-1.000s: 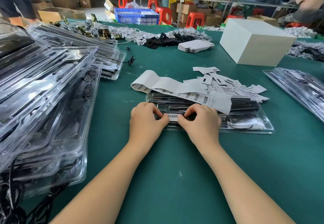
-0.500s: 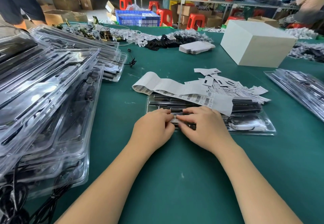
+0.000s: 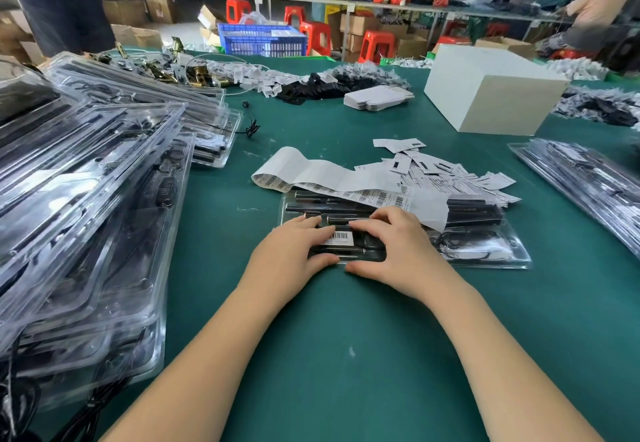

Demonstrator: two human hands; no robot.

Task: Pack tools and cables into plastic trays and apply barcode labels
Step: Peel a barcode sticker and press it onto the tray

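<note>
Barcode label (image 3: 338, 237) now lies flat on the closed plastic tray (image 3: 512, 261), on the table (image 3: 346, 337). Left hand (image 3: 289, 254) and right hand (image 3: 398, 251), earlier pinching it, now press with spread fingers, grip released. Label apparently applied.

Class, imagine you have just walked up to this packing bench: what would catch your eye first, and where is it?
First, the two bare hands at centre, the left hand and right hand pressing a small white barcode label onto a clear plastic tray of black tools on the green table. Next, the tall leaning stack of clear packed trays at left. Then the big white box at far right.
</note>
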